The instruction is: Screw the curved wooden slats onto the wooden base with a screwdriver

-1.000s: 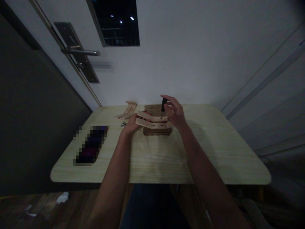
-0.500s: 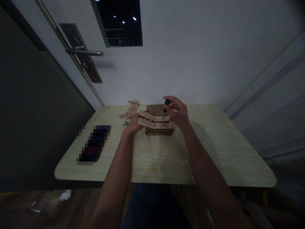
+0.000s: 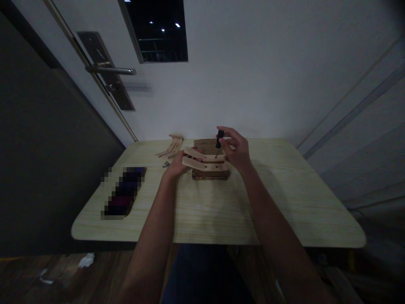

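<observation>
My right hand (image 3: 236,147) is closed around the black handle of a small screwdriver (image 3: 219,140). Its tip points down at a hole in the far arm of a pale, bent wooden piece (image 3: 210,166) with two arms and several dark holes. My left hand (image 3: 179,164) grips that wooden piece at its left side, some fingers hidden beneath it. Under the wooden piece lies a brown block, perhaps folded cardboard (image 3: 210,146). Left of it, a second pale wooden piece (image 3: 173,145) stands near the wall, and a few small screws (image 3: 166,164) lie by my left wrist.
A pixelated dark phone-like object (image 3: 125,192) lies at the left of the pale wood-grain table (image 3: 215,211). Behind the table rises a white door with a metal handle (image 3: 110,70) and a dark window (image 3: 163,31). White scraps (image 3: 86,260) lie on the floor.
The fingers of my right hand have shifted slightly on the screwdriver, and more of its handle shows. My left hand keeps its hold on the wooden piece. The view has moved a little.
</observation>
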